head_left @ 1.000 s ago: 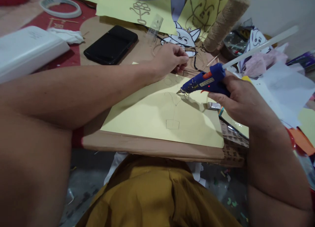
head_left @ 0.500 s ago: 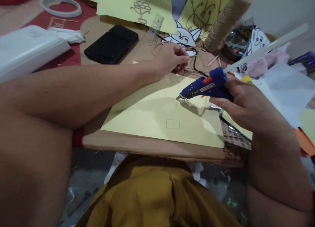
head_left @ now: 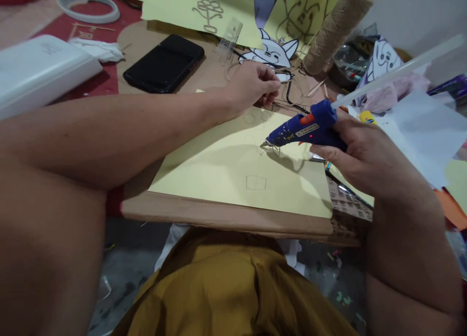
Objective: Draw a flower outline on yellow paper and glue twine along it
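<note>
My right hand [head_left: 359, 146] is closed round the handle of a blue hot glue gun [head_left: 304, 126] with a long clear glue stick out of its back. The gun's metal nozzle points down at the pencil lines on a yellow sheet of paper [head_left: 211, 180], touching or just over it. Faint circles and a small box are drawn on the sheet. Beyond its far edge, my left hand [head_left: 257, 83] is closed with fingertips pinched together. A thin piece of twine [head_left: 230, 73] lies by the hand; whatever sits between the fingers is too small to make out.
A black phone [head_left: 165, 63], a white box-like case [head_left: 45, 73] and a tape roll [head_left: 88, 8] lie to the left. At the back are a twine spool [head_left: 337, 29], a clear ruler [head_left: 229, 37], a fox cutout [head_left: 273, 51] and yellow sheets with twine designs [head_left: 175, 8]. Papers crowd the right.
Both hands and the glue gun hold almost the same place. The whole view has shifted very slightly.
</note>
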Motion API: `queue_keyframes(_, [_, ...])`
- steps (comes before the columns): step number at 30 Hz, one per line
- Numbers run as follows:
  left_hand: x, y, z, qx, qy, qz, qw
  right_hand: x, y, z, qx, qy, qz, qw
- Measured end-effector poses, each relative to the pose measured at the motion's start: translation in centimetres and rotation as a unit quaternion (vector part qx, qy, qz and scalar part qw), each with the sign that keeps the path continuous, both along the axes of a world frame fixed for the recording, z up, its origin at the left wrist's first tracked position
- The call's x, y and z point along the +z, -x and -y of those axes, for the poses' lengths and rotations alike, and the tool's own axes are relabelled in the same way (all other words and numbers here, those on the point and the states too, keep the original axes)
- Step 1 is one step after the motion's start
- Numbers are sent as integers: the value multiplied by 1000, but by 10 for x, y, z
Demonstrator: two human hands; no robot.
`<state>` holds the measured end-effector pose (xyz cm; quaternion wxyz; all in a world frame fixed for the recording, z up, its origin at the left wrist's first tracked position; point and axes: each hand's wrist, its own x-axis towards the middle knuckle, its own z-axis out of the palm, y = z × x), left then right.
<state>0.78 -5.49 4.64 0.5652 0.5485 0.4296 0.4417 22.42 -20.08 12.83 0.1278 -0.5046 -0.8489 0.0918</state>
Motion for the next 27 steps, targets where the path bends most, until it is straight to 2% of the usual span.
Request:
queue_keyframes(9, [3,2,2,-9,-5,-11,1000,4,-2,5,10,-1,28,1000])
queue_keyframes(16, [1,0,3,-5,-15,4,1000,0,-9,6,41,-39,25,998])
queue_keyframes(20, [1,0,3,-2,-19,7,1000,1,-11,6,45,-29,32,998])
queue_keyframes(27, [6,-1,4,2,5,-8,1000,-1,-9,4,43,-43,24,998])
